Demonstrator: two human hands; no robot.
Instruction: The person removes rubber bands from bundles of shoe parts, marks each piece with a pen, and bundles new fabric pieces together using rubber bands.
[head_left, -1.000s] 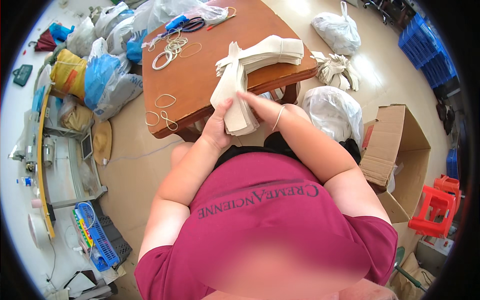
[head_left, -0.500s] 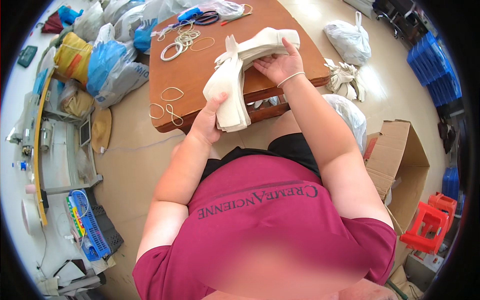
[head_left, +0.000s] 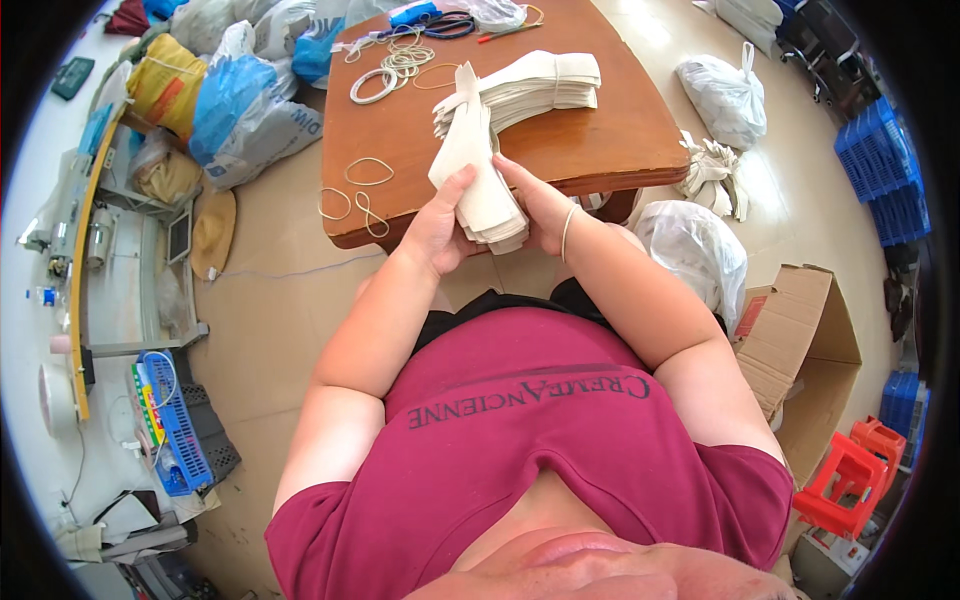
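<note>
A stack of cream cut fabric pieces point(head_left: 478, 190) projects over the near edge of the brown table. My left hand point(head_left: 438, 225) is closed on its left side, thumb on top. My right hand point(head_left: 540, 208) grips the same stack from the right, its thumb along the side and its other fingers mostly hidden. A rubber band point(head_left: 567, 232) circles my right wrist. Beyond my hands, a second stack of similar cream pieces point(head_left: 550, 82) rests on the table, meeting the far end of the held stack; a thin band appears to cross it.
Loose rubber bands point(head_left: 370, 172) lie on the table's left side. Farther back are a white ring point(head_left: 373, 87), a rubber band heap point(head_left: 405, 60) and dark-handled scissors point(head_left: 450, 25). Filled plastic bags point(head_left: 255, 125) stand left; a cardboard box point(head_left: 790, 335) and red stool point(head_left: 848, 485) stand right.
My right hand has left the far stack and come nearer, onto the right side of the stack in my left hand. The far stack now rests on the table.
</note>
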